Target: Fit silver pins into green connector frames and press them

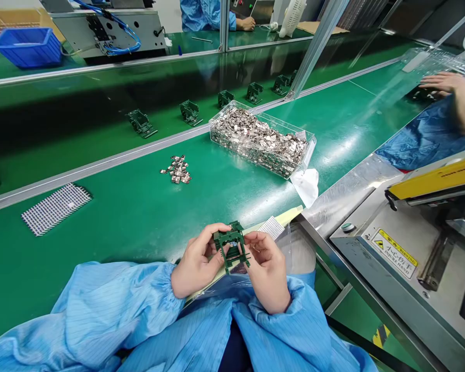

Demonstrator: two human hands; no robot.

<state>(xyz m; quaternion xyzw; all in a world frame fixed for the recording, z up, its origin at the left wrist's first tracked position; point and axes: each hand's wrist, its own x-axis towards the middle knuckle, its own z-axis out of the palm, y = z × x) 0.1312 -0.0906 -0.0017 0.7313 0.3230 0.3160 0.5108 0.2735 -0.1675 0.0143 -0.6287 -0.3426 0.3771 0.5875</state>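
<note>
A dark green plastic frame (232, 238) with an open middle is held above the near edge of the bench. My left hand (201, 258) is closed round its left side, thumb in front. At the frame's right side, my right hand (267, 266) has its fingers bent and closed against it, with a fingertip reaching into the opening. Something small and pale shows inside the frame, too small to name. Beyond my hands, a loose pile of small metal clips (177, 169) lies on the green bench. A clear plastic box (310, 155) stands farther back, filled with similar metal pieces.
Several green frames (189, 112) line the belt behind a metal rail (112, 161). A white gridded block (56, 209) lies left. A machine with a warning label (395, 253) stands right. A co-worker's hand (445, 85) is at far right; another person's sleeve (203, 15) is behind.
</note>
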